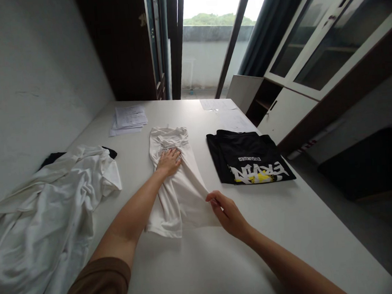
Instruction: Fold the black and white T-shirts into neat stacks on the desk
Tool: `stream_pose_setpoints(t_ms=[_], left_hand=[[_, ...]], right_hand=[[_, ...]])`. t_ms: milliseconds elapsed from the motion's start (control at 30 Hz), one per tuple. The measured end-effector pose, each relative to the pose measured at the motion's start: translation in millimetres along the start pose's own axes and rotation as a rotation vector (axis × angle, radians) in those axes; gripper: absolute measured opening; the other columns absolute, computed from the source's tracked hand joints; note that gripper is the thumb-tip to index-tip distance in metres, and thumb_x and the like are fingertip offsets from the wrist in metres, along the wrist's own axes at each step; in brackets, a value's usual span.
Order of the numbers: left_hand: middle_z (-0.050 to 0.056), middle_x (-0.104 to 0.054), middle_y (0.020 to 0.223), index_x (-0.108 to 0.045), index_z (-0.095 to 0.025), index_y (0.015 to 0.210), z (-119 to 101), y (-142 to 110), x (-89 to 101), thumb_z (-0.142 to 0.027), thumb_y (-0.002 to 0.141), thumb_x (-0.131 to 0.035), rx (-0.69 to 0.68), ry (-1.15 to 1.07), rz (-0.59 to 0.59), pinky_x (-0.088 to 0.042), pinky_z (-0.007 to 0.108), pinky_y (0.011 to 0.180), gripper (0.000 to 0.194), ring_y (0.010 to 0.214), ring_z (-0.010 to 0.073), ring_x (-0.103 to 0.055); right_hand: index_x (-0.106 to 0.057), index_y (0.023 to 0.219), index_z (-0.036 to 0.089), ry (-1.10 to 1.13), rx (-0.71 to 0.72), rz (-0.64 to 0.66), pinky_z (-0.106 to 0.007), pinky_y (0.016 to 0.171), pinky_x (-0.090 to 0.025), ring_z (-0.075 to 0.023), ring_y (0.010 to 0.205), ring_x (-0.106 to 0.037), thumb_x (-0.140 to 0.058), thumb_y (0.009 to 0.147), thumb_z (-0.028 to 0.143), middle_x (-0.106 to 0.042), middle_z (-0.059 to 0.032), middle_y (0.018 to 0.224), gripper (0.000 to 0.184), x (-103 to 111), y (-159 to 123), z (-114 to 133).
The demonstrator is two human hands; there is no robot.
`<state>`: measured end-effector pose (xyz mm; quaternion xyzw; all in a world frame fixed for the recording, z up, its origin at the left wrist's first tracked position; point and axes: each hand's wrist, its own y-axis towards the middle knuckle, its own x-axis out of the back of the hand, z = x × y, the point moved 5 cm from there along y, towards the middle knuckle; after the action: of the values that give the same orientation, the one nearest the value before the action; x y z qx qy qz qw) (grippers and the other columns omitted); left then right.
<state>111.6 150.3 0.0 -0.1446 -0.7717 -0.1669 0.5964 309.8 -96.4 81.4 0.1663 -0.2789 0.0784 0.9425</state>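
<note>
A white garment (185, 188) lies lengthwise at the middle of a pale counter (192, 274), seen from the viewpoint of the person working over it. Clock directions are taken from that garment.

The left hand (170, 162) rests palm down with fingers loosely spread on its bunched upper part, gripping nothing; it seems to be there as an anchor, so the cloth does not slide. The right hand (229, 213) is narrowed to a pinch on the garment's edge at 4 o'clock, drawing a taut line up toward the left hand, probably to pull out slack. The lower hem lies loose at 6 to 7 o'clock.

At 3 o'clock, black clothes (251, 156) lie folded flat, printed side up, far enough off to leave working room. At 8 to 9 o'clock, a rumpled heap of white clothes (52, 212) covers some black cloth (111, 152), apparently set apart from the folded ones. Papers sit at the far end, stacked (130, 117) at 11 o'clock and as loose sheets (234, 119) at 1 o'clock, clear of the cloth.
</note>
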Motion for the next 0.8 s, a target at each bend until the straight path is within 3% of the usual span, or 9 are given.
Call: stream_pose_setpoints(t_ms=[167,333,400,633,800], left_hand=[[0.008,-0.024,0.170,-0.039,-0.029,0.159,0,4,-3.2,-0.053,0.101,-0.038,0.037,0.033,0.070,-0.011,0.067,0.123,0.063,0.156,0.0358,-0.017],[0.012,-0.019,0.171,-0.030,-0.013,0.163,2,1,-2.6,-0.023,0.096,-0.042,0.042,0.122,0.061,-0.013,0.059,0.126,0.068,0.157,0.0337,-0.015],[0.013,-0.021,0.171,-0.031,-0.013,0.162,3,0,-0.9,-0.015,0.094,-0.040,0.033,0.142,0.043,-0.015,0.057,0.125,0.069,0.157,0.0330,-0.018],[0.012,-0.028,0.169,-0.037,-0.021,0.160,3,0,2.1,-0.016,0.099,-0.036,0.005,0.071,0.022,-0.018,0.058,0.124,0.061,0.154,0.0325,-0.024],[0.012,-0.048,0.157,-0.042,-0.020,0.157,15,3,7.0,-0.021,0.103,-0.036,0.044,-0.136,-0.068,-0.023,0.047,0.125,0.054,0.148,0.0254,-0.037]], right_hand=[[-0.059,0.109,0.022,0.058,0.128,0.077,-0.025,0.064,-0.040,-0.0125,0.064,-0.048,-0.043,0.102,0.022,-0.057,0.0002,0.084,0.017,-22,4,24],[-0.060,0.111,0.022,0.066,0.283,0.169,-0.025,0.069,-0.043,-0.0139,0.072,-0.055,-0.041,0.100,0.018,-0.060,-0.0024,0.090,0.022,-46,13,51],[-0.060,0.112,0.022,0.024,0.307,0.216,-0.025,0.070,-0.044,-0.0143,0.074,-0.057,-0.041,0.099,0.016,-0.061,-0.0031,0.093,0.024,-55,15,56],[-0.059,0.121,0.023,-0.225,0.199,0.371,-0.026,0.074,-0.046,-0.0152,0.080,-0.063,-0.048,0.094,0.013,-0.066,-0.0046,0.111,0.031,-92,20,58],[-0.057,0.125,0.023,-0.400,0.101,0.468,-0.028,0.070,-0.046,-0.0176,0.080,-0.065,-0.053,0.092,0.014,-0.064,-0.0069,0.115,0.035,-126,26,56]])
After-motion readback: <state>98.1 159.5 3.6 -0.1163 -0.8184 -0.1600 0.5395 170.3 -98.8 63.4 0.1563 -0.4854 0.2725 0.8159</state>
